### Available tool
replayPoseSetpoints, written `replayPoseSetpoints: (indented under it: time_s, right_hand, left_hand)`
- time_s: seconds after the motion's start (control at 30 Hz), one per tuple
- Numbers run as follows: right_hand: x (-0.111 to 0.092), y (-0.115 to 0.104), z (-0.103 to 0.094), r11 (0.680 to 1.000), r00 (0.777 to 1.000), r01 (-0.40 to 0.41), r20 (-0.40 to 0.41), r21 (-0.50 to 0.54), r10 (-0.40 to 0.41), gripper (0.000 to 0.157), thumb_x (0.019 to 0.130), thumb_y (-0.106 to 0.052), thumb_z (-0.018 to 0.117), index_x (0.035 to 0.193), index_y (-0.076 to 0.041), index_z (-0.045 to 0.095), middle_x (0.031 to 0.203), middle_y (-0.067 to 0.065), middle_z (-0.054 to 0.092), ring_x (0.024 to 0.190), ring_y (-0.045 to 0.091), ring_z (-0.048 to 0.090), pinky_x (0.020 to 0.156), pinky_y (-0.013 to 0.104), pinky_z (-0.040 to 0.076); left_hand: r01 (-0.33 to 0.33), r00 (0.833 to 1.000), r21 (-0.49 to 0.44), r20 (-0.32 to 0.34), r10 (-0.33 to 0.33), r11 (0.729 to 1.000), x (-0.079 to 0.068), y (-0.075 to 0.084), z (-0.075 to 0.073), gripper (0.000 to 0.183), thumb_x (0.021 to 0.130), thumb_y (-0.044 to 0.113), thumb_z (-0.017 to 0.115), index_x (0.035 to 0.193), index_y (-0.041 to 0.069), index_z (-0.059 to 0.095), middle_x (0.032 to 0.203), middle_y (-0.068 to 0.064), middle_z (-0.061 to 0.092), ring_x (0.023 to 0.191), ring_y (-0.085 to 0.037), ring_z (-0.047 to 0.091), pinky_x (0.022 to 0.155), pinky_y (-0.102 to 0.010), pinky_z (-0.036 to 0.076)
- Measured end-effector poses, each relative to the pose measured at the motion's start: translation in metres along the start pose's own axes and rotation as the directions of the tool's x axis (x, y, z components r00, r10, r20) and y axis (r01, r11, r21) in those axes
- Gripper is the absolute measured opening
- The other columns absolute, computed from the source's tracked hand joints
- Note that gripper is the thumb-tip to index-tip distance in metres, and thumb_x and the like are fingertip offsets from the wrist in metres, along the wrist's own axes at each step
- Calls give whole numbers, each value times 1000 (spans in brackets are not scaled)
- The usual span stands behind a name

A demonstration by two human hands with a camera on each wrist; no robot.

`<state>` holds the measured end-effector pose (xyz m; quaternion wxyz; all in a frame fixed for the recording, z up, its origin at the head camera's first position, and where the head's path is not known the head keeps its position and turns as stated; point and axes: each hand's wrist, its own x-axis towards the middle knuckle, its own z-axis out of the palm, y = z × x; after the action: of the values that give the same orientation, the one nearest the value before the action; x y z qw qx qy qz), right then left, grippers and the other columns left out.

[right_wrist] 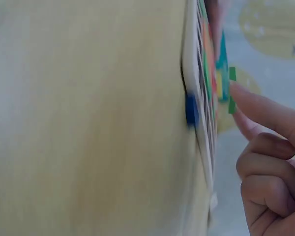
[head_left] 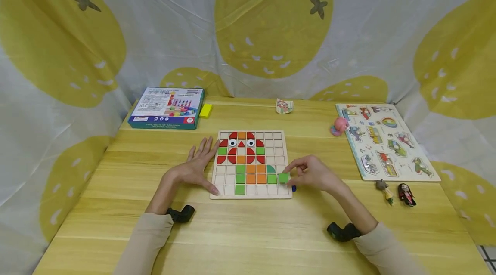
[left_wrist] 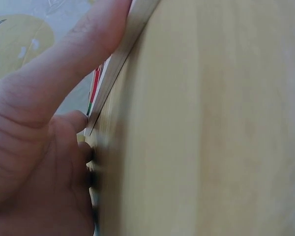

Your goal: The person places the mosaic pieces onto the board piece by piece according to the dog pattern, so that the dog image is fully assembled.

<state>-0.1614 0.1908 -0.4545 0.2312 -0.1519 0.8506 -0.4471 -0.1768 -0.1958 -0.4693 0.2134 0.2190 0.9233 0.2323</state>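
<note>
A wooden grid board [head_left: 230, 179] lies in the middle of the table, its tiles forming a figure with round eyes. My left hand [head_left: 190, 168] spreads along the board's left edge; the thumb touches the near left corner, and the fingers reach up the side. Between thumb and fingertips, my right hand [head_left: 311, 174] pinches a green square tile [head_left: 283, 178] over the right-hand columns. In the right wrist view that green tile [right_wrist: 232, 73] appears edge-on above the board surface. Left of it sits another green square [head_left: 272, 179], below a teal rounded tile [head_left: 270, 169].
A blue piece [head_left: 294, 189] pokes out by the board's right edge. Behind stand a boxed set [head_left: 166, 108], a yellow block [head_left: 206, 110] and a small picture card [head_left: 284, 106]. To the right are a pink toy [head_left: 339, 126], a picture puzzle [head_left: 387, 141] and two small figurines [head_left: 406, 194].
</note>
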Motion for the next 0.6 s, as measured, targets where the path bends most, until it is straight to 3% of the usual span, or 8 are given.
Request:
replayPoseSetpoints:
  time_s: [0.1, 0.2, 0.6]
  right_hand:
    - [0, -11, 18, 1000, 998, -6, 56, -17, 7, 25, 73, -17, 84, 95, -11, 75, 58, -2, 39, 53, 9, 34, 48, 18, 26]
    - [0, -15, 28, 999, 998, -27, 61, -18, 28, 25, 70, -13, 85, 93, -9, 74, 58, -2, 40, 54, 11, 35, 48, 18, 25]
    - [6, -14, 32, 999, 996, 26, 83, -30, -23, 18, 73, -11, 83, 91, -12, 79, 55, -5, 44, 53, 7, 37, 45, 16, 26]
  left_hand:
    - [-9, 1000, 10, 0, 9, 1000, 1, 0, 1, 144, 56, 59, 86, 156, 14, -7, 160, -20, -20, 147, -41, -20, 116, -65, -10]
    - [-11, 1000, 11, 1, 11, 1000, 2, 1, 2, 143, 56, 60, 86, 156, 15, -7, 160, -19, -20, 148, -40, -20, 116, -65, -10]
    - [4, 1000, 4, -1, -4, 1000, 1, -2, 1, 143, 56, 60, 86, 156, 15, -6, 161, -18, -20, 148, -39, -20, 116, -65, -11]
